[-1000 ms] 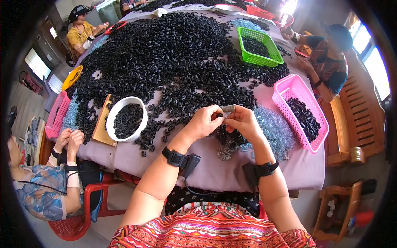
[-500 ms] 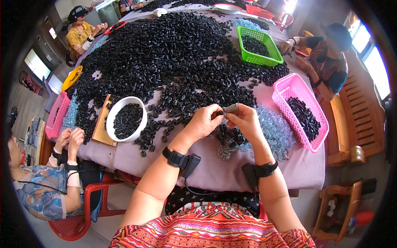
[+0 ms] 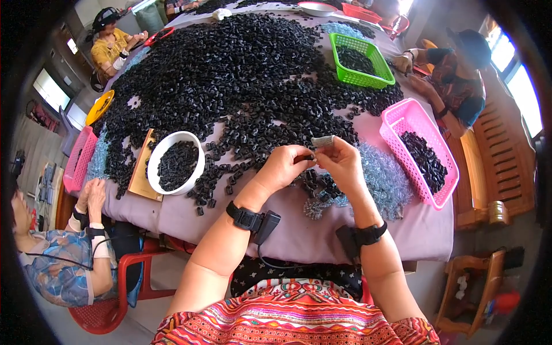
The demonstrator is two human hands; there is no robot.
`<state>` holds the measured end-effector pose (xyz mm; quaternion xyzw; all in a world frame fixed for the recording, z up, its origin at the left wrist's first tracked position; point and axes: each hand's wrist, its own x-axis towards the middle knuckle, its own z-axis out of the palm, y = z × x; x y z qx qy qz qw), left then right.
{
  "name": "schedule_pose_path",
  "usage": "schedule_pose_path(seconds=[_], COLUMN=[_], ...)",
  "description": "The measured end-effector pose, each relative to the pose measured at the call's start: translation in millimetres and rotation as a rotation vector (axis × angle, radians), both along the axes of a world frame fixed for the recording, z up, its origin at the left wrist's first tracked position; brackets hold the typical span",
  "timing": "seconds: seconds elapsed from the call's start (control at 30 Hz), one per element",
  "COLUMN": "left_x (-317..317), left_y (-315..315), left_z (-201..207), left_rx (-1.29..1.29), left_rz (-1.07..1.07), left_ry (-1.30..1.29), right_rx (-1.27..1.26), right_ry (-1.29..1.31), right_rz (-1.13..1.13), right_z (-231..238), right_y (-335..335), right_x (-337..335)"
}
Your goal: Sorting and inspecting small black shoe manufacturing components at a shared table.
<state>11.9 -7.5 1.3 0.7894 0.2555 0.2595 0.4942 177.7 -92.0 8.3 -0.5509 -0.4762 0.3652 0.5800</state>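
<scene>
My left hand is closed, thumb and forefinger pinching a small black plastic piece, mostly hidden by the fingers. My right hand meets it fingertip to fingertip, its thumb and fingers pressed together at the same piece. A grey wrap covers one of its fingers. Whatever else the right fingers hold is too small to make out. Both hands are above the table's near side, by a pile of clear bluish small parts. Loose black pieces lie just under them.
A big heap of black pieces spreads over the cloth-covered table. A white bowl stands left, a pink basket right, a green basket farther off; each holds black pieces. Other people sit around the table.
The right hand's grey-wrapped finger has lifted and moved slightly left and up. The black piece has turned between the fingertips and shows less. Both hands stay in about the same place.
</scene>
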Motion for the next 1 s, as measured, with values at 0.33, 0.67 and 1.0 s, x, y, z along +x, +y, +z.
schedule_pose_path(seconds=[0.33, 0.67, 1.0], left_x=[3, 3, -5], left_y=[-1, 10, 26], left_z=[-5, -3, -11], left_rx=[-0.254, -0.399, -0.384], left_rz=[-0.030, 0.127, 0.255], left_ry=[-0.121, -0.232, -0.370], right_rx=[0.034, 0.095, 0.052], right_ry=[-0.407, -0.417, -0.819], right_rz=[-0.079, -0.062, -0.094], right_z=[19, 17, 1], right_y=[-7, -5, 12], right_x=[-12, -10, -9])
